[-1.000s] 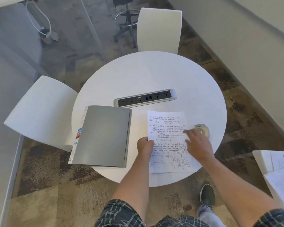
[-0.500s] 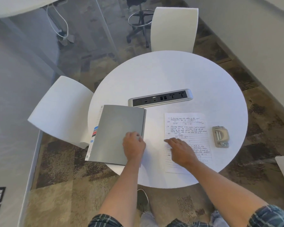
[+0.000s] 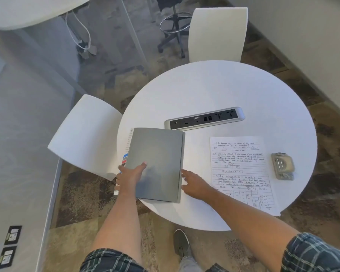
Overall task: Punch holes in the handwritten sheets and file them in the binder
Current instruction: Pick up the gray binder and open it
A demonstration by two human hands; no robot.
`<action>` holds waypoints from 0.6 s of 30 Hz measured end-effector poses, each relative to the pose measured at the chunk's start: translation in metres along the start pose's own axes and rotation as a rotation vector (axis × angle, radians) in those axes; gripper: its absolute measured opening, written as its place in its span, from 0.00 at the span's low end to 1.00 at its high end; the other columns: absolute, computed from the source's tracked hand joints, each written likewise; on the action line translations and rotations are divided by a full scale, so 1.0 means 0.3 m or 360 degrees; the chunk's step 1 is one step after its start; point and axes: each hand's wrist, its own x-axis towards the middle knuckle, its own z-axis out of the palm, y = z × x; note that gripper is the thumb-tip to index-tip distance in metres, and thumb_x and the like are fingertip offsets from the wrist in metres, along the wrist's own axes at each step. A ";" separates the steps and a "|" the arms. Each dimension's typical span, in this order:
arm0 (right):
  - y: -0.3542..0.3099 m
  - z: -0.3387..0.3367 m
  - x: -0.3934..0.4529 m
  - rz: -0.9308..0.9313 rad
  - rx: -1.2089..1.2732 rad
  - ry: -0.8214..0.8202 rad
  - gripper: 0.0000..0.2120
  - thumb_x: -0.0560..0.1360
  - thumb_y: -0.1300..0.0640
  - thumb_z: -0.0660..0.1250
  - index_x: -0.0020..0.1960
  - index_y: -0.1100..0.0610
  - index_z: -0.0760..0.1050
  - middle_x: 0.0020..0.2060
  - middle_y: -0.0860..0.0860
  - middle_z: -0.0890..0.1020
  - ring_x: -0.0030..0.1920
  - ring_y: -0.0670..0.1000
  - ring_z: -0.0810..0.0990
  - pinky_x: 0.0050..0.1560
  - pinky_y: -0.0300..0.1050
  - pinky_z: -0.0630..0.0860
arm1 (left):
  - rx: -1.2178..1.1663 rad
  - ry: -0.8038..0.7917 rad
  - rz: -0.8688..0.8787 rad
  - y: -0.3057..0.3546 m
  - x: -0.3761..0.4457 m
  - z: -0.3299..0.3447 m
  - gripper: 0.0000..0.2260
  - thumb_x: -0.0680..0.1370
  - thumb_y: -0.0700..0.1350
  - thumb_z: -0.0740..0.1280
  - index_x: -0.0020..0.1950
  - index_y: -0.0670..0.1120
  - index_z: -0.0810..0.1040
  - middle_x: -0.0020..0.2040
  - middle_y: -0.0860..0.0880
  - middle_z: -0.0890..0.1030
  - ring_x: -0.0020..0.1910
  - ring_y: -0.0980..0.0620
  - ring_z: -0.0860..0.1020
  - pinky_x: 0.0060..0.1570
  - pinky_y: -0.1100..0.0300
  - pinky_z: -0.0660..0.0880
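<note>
Between the two hands lies the grey binder (image 3: 156, 163), closed, flat on the round white table (image 3: 214, 91) with its near corner reaching past the table's edge. The left hand (image 3: 131, 176) grips the binder's left edge: the thumb lies on top of the cover and the fingers curl round the side, next to the coloured index tabs (image 3: 124, 160) that stick out there. The right hand (image 3: 194, 184) is at the binder's right edge, near the spine, with its fingers stretched out toward it; whether the fingertips touch the binder or only the table cannot be told. It holds nothing.

Just right of the right hand lies the handwritten sheet (image 3: 241, 167), lined and covered in notes, flat on the table, its near corner hanging over the rim and partly hidden by the right forearm. Further right again, just beside the sheet and apart from both hands, sits the hole punch (image 3: 283, 165), small and pale. Beyond the hands, past the binder's far edge, a silver power strip (image 3: 204, 118) is set in the tabletop. Two white chairs stand at the table, one (image 3: 84, 134) left of the left hand and one (image 3: 217, 34) on the far side.
</note>
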 end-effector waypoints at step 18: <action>0.028 -0.028 0.062 0.0230 0.0826 0.0443 0.14 0.73 0.52 0.76 0.52 0.59 0.79 0.39 0.48 0.77 0.38 0.47 0.75 0.41 0.39 0.72 | -0.0354 0.0040 -0.0235 -0.007 0.017 -0.007 0.46 0.67 0.72 0.65 0.77 0.47 0.61 0.71 0.39 0.62 0.67 0.36 0.68 0.69 0.41 0.64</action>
